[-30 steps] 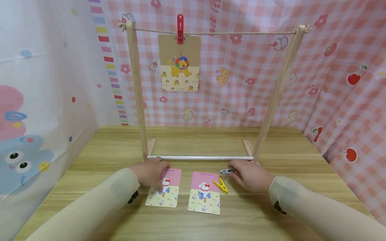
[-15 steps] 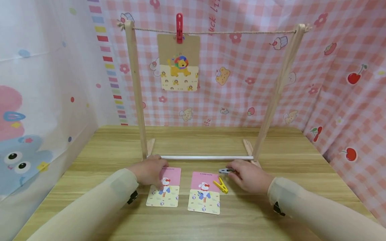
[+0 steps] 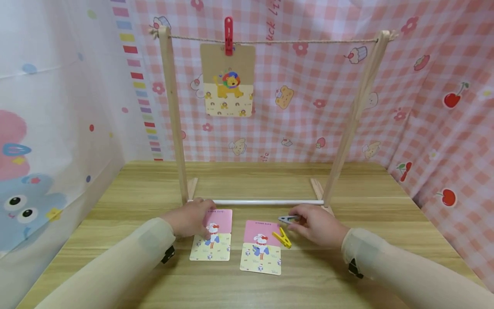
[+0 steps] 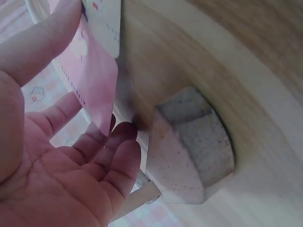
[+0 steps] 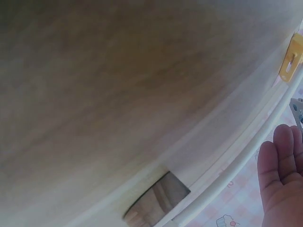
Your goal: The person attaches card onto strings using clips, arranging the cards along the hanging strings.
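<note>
My left hand (image 3: 188, 219) pinches a pink-and-yellow rabbit card (image 3: 221, 251) by its left side. In the left wrist view the thumb lies over the card (image 4: 97, 94), with the fingers on its other side. Between the fingertips of my right hand (image 3: 320, 225) is a grey clothespin (image 3: 285, 219), held just above the table. A second rabbit card (image 3: 260, 259) lies flat between the hands, and a yellow clothespin (image 3: 283, 238) sits by its upper right edge. The right wrist view catches only part of the right hand (image 5: 284, 189).
Behind the hands stands a wooden frame (image 3: 173, 116) with a string (image 3: 308, 41) along its top. A red clothespin (image 3: 229, 36) holds a lion card (image 3: 227, 64) on the string. A white bar (image 3: 266, 202) joins the posts low down.
The left rabbit card has shifted slightly away from me and to the right with my left hand. My right hand has drifted a little left with the grey clothespin.
</note>
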Tool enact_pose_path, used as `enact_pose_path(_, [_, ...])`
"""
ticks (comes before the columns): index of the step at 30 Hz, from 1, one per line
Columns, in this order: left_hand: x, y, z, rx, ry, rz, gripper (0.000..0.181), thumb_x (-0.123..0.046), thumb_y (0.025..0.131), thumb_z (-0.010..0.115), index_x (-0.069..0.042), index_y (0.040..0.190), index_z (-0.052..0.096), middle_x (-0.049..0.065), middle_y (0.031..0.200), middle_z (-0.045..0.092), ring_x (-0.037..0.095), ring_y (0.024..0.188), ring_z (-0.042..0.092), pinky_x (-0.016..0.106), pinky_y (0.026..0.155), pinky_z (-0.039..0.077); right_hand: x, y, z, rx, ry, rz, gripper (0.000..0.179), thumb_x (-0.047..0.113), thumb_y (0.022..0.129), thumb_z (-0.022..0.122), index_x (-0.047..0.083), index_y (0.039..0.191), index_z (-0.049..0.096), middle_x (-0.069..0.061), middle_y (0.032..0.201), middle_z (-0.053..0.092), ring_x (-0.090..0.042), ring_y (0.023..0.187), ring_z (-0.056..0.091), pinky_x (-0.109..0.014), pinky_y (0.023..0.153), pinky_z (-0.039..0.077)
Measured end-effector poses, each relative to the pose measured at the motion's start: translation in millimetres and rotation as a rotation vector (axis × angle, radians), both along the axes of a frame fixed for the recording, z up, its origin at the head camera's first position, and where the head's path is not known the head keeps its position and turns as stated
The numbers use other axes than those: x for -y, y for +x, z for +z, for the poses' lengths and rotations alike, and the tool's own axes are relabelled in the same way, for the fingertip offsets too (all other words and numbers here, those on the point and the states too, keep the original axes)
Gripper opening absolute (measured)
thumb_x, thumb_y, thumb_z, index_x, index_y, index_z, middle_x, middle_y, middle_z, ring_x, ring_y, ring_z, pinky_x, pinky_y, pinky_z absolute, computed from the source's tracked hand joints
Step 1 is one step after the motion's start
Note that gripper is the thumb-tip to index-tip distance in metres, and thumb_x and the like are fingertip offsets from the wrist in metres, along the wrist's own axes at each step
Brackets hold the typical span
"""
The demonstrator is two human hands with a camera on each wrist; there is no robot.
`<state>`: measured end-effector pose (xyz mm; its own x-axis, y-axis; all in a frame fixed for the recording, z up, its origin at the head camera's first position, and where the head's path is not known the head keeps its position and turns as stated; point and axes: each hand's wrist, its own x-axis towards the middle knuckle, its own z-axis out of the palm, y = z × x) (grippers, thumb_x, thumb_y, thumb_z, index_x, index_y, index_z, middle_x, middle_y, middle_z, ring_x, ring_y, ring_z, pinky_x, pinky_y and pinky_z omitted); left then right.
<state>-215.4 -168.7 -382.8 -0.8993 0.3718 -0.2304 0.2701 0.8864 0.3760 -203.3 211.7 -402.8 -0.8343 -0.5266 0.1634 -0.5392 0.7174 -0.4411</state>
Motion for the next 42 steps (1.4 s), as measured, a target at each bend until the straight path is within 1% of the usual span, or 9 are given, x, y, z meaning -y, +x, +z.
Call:
enact_pose_path(3, [1.2,-1.4,-0.9,-0.001,0.034,0.008,0.084,-0.027,0.076,0.096,-0.011,0.147,0.054,0.009,0.133,0.061,0.022,0.106,0.063,0.05,0.104,0.054,0.7,1.1,0.8,0.001,-0.021,-0.017,0.022,0.022,0.092,0.083,0.011,0.108,0.072,0.008,0.089,0.068,-0.001,0.077,0.057,-0.021,0.068,0.052])
enact_pose_path(6, [2.0,-1.8,-0.4,0.002,0.053,0.018,0.083,-0.026,0.078,0.095,-0.012,0.148,0.053,0.007,0.13,0.06,0.02,0.101,0.062,0.047,0.103,0.054,1.2,2.2,1.2,-0.014,-0.031,-0.028,0.022,0.023,0.092,0.083,0.012,0.107,0.072,0.009,0.087,0.066,-0.001,0.076,0.056,-0.021,0.067,0.051])
enact_pose_path(10, [3.4,-1.6,1.1,-0.01,0.062,0.016,0.079,-0.026,0.082,0.092,-0.012,0.149,0.053,0.008,0.131,0.059,0.02,0.103,0.062,0.048,0.105,0.054,1.4,2.7,0.7,-0.03,-0.037,-0.038,0.023,0.023,0.091,0.084,0.012,0.108,0.073,0.01,0.084,0.064,-0.002,0.074,0.055,-0.021,0.066,0.05])
enact_pose_path(16, [4.6,-1.3,3.6,-0.047,0.074,-0.009,0.067,-0.022,0.089,0.086,-0.01,0.147,0.055,0.01,0.133,0.059,0.02,0.105,0.062,0.048,0.105,0.054,1.3,2.0,0.3,-0.034,-0.056,-0.031,0.024,0.024,0.091,0.085,0.011,0.108,0.073,0.01,0.082,0.063,-0.001,0.073,0.053,-0.021,0.064,0.049])
enact_pose_path(23, [5.0,-0.9,4.2,-0.06,0.099,-0.023,0.058,-0.017,0.094,0.08,-0.01,0.146,0.056,0.005,0.119,0.06,0.018,0.097,0.06,0.042,0.095,0.057,1.1,1.7,-1.0,-0.019,-0.085,-0.032,0.023,0.023,0.09,0.085,0.011,0.106,0.073,0.009,0.083,0.065,0.0,0.074,0.054,-0.021,0.064,0.05])
enact_pose_path(30, [4.9,-1.8,3.9,-0.057,0.138,-0.019,0.055,-0.013,0.096,0.077,-0.009,0.147,0.056,0.004,0.112,0.059,0.017,0.093,0.06,0.036,0.088,0.057,1.8,1.4,-3.1,-0.037,-0.09,-0.035,0.021,0.021,0.091,0.084,0.011,0.105,0.073,0.01,0.082,0.064,-0.001,0.072,0.054,-0.021,0.062,0.049])
enact_pose_path(34, [5.1,-3.9,2.3,-0.085,0.155,-0.019,0.05,-0.01,0.098,0.073,-0.007,0.145,0.057,0.004,0.111,0.06,0.016,0.092,0.06,0.034,0.086,0.056,3.4,1.8,-2.6,-0.049,-0.076,-0.051,0.019,0.022,0.093,0.081,0.011,0.108,0.074,0.011,0.084,0.066,-0.001,0.073,0.055,-0.021,0.063,0.049])
enact_pose_path(38, [5.0,-6.1,0.4,-0.117,0.159,-0.014,0.046,-0.011,0.1,0.07,-0.008,0.144,0.059,0.003,0.114,0.062,0.017,0.095,0.06,0.036,0.089,0.056,4.4,2.2,-2.1,-0.064,-0.064,-0.061,0.018,0.023,0.096,0.079,0.012,0.11,0.075,0.01,0.085,0.067,-0.001,0.072,0.053,-0.021,0.062,0.048])
enact_pose_path(42, [4.9,-6.7,0.2,-0.146,0.163,-0.006,0.041,-0.012,0.103,0.067,-0.009,0.143,0.061,0.005,0.123,0.065,0.019,0.105,0.063,0.041,0.099,0.058,5.0,2.8,-1.1,-0.083,-0.056,-0.065,0.021,0.022,0.097,0.077,0.009,0.113,0.074,0.008,0.086,0.068,-0.002,0.069,0.05,-0.021,0.058,0.045])
